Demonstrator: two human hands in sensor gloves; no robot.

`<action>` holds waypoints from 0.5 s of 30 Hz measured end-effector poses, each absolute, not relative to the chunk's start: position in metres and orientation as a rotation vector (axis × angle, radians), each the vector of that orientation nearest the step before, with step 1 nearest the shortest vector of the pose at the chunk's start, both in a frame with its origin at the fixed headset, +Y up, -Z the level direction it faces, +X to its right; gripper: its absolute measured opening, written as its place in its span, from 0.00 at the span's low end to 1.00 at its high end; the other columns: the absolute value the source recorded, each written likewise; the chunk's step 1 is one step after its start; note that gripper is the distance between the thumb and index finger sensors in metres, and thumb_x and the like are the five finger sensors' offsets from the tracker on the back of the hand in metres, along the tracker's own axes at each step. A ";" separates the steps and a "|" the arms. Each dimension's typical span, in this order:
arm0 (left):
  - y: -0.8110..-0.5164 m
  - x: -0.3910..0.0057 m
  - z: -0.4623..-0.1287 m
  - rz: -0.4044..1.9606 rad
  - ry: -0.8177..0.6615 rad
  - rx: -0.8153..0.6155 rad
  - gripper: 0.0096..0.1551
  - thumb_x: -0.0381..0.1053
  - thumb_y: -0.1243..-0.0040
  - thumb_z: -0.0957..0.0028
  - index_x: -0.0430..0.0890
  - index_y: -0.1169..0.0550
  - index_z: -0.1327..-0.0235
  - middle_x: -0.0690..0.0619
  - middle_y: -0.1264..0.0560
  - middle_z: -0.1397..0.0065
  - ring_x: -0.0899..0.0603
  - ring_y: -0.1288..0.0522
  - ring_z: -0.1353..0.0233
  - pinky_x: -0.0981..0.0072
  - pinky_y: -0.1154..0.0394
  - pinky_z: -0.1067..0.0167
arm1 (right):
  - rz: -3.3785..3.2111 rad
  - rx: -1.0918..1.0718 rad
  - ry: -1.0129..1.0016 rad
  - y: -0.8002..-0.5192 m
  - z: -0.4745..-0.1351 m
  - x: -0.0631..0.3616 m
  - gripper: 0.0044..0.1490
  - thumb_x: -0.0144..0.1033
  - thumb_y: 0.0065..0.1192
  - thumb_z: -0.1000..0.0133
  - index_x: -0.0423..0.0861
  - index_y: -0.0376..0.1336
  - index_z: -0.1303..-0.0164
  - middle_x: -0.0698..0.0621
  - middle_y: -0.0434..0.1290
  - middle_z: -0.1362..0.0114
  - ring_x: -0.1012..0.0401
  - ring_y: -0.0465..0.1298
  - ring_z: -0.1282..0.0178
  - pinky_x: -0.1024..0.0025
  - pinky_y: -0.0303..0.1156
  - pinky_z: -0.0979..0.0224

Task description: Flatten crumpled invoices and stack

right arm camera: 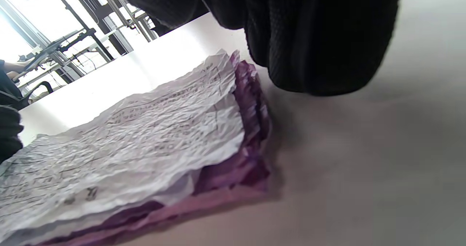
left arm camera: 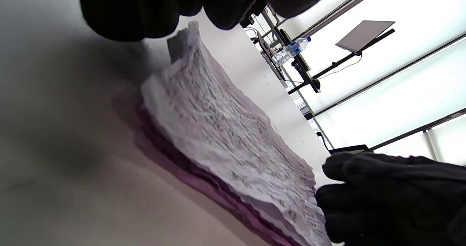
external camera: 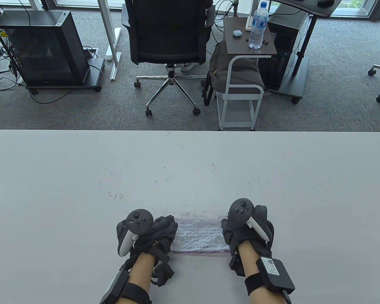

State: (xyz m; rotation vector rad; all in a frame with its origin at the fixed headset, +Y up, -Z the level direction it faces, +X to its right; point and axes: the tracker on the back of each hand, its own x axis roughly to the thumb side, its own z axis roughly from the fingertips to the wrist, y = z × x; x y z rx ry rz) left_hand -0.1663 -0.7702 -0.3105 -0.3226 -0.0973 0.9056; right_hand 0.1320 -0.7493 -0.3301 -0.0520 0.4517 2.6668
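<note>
The stack of invoices [external camera: 198,236] lies near the front edge of the table [external camera: 190,164], its long axis running left to right, squarely between the two hands, neither nearer than the other. The left hand [external camera: 160,232] sits at its left short end, the right hand [external camera: 240,229] at its right. Whether the curled fingers pinch the paper or merely butt its edges, I cannot tell. White crumpled sheet on top, purple ones beneath.

A: How do the invoices [external camera: 198,235] look?
B: A small stack of wrinkled sheets; the top one white with faint printed grid and text, purple-pink sheets beneath it showing at the edges.
A: And where does it lie?
B: Flat on the table's near edge, long side across.
</note>
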 end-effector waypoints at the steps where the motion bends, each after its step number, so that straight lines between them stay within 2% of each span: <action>1: -0.770 -0.169 -0.311 0.889 -0.088 -0.317 0.33 0.47 0.50 0.34 0.27 0.32 0.24 0.26 0.45 0.23 0.20 0.34 0.29 0.40 0.28 0.40 | 2.665 -0.054 0.476 -0.750 -0.330 0.133 0.35 0.40 0.52 0.37 0.32 0.52 0.27 0.26 0.70 0.34 0.40 0.79 0.44 0.57 0.83 0.49; 8: -0.776 -0.150 -0.312 1.003 -0.182 -0.420 0.33 0.48 0.51 0.33 0.29 0.35 0.22 0.28 0.48 0.22 0.20 0.39 0.25 0.39 0.30 0.36 | 2.545 0.000 0.463 -0.755 -0.329 0.127 0.36 0.40 0.52 0.37 0.32 0.52 0.27 0.25 0.70 0.34 0.40 0.78 0.44 0.57 0.83 0.49; 12: -0.770 -0.157 -0.311 0.873 -0.192 -0.354 0.35 0.50 0.50 0.33 0.31 0.37 0.21 0.30 0.52 0.21 0.19 0.39 0.26 0.39 0.31 0.36 | 2.664 -0.032 0.431 -0.749 -0.330 0.135 0.35 0.40 0.53 0.37 0.33 0.52 0.26 0.27 0.70 0.33 0.41 0.78 0.44 0.58 0.82 0.49; 15: -0.758 -0.166 -0.309 0.838 -0.242 -0.308 0.35 0.52 0.49 0.33 0.34 0.37 0.19 0.35 0.55 0.19 0.20 0.43 0.26 0.38 0.33 0.36 | 2.786 0.054 0.286 -0.735 -0.337 0.137 0.34 0.41 0.53 0.38 0.36 0.53 0.26 0.29 0.68 0.30 0.40 0.77 0.41 0.56 0.81 0.47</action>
